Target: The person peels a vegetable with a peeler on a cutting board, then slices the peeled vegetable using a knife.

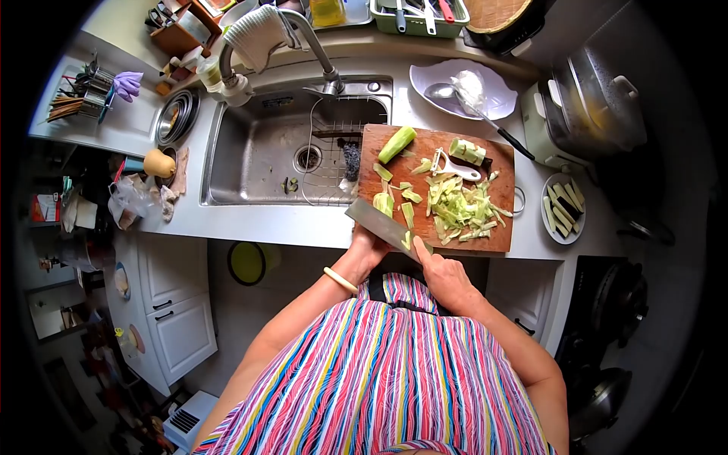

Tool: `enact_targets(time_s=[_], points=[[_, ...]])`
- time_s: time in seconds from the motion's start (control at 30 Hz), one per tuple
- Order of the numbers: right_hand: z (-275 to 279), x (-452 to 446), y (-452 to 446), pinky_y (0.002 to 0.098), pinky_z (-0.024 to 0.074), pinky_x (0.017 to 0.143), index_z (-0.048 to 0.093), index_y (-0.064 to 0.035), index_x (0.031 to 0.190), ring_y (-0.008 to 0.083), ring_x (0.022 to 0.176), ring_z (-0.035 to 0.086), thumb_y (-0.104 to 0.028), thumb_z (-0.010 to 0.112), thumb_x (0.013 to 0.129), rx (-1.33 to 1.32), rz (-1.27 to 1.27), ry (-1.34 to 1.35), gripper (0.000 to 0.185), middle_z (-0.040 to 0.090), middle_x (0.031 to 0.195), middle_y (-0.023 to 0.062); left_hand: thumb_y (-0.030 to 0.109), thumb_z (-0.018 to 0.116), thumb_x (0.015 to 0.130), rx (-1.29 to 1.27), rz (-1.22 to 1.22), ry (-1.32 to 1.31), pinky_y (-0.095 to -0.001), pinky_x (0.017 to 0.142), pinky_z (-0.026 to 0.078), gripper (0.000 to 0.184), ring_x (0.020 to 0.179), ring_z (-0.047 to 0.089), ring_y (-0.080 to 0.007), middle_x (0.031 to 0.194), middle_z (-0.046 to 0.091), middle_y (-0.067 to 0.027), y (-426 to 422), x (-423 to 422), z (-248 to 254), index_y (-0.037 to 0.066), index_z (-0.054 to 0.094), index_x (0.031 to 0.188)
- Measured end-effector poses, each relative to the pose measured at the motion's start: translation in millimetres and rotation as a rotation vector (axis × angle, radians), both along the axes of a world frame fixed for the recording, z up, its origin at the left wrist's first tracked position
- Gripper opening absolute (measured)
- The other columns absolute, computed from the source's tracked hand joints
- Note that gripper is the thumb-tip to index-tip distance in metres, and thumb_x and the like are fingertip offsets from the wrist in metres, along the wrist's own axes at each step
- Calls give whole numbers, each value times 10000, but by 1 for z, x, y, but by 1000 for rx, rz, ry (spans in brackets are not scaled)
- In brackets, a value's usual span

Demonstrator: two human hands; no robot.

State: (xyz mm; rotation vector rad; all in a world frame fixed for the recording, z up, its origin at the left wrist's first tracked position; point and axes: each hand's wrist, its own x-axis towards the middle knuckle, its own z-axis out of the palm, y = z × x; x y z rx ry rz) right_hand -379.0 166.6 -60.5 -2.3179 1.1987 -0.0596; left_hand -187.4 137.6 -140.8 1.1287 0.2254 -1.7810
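Note:
My right hand (pixel 447 279) is closed on the handle of a cleaver (pixel 378 223), whose broad blade points up and left over the front edge of the wooden cutting board (pixel 493 244). Beneath the blade, at the board's front left corner, is my left hand (pixel 365 249); its fingers are mostly hidden. Pale green peelings (pixel 462 206) lie heaped on the right half of the board. A white peeler (pixel 457 168) rests above them beside a short peeled piece (pixel 468 151). A longer green piece (pixel 397 144) lies at the back left, with several slices below it.
Left of the board is a steel sink (pixel 258 144) with a wire rack (pixel 322 171) and a faucet (pixel 331 76). Behind the board sits a white bowl (pixel 432 80) with a ladle. A plate of cut strips (pixel 563 208) stands at right, near a steamer (pixel 542 125).

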Motion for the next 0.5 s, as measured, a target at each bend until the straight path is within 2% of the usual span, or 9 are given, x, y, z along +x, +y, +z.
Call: enact_targets(time_s=[0.17, 0.23, 0.27, 0.37, 0.5], points=[[-4, 3, -1, 427, 490, 547, 317, 73, 1325, 354, 594, 602, 20, 473, 752, -27, 0, -8, 596, 571, 676, 204, 350, 427, 925, -32, -66, -58, -436, 692, 529, 304, 787, 608, -266, 903, 605, -123, 5, -5, -2, 70, 532, 981], [-14, 7, -5, 430, 492, 555, 310, 83, 1320, 358, 602, 605, 23, 477, 749, -42, -21, -34, 598, 576, 683, 215, 329, 424, 931, -27, -85, -55, -416, 661, 538, 284, 740, 617, -260, 865, 615, -110, 4, -10, 12, 70, 539, 956], [-17, 8, -6, 436, 486, 555, 300, 72, 1326, 365, 603, 601, 28, 474, 750, -38, -27, -19, 603, 575, 681, 216, 298, 389, 947, -9, -99, -82, -409, 632, 543, 273, 711, 623, -255, 862, 619, -105, 3, -10, 3, 68, 536, 967], [-24, 16, -11, 453, 473, 555, 279, 51, 1336, 380, 610, 595, 40, 470, 752, -36, -41, 6, 614, 576, 675, 221, 280, 354, 960, -33, -139, -133, -425, 675, 548, 281, 777, 632, -262, 895, 622, -112, 3, -7, -1, 64, 533, 978], [-42, 26, -26, 468, 475, 559, 281, 55, 1329, 387, 624, 606, 38, 463, 758, -74, -63, -22, 599, 590, 675, 235, 311, 303, 980, -118, -161, -51, -345, 571, 485, 315, 663, 554, -184, 837, 587, -66, 5, -3, -11, 82, 520, 978]])
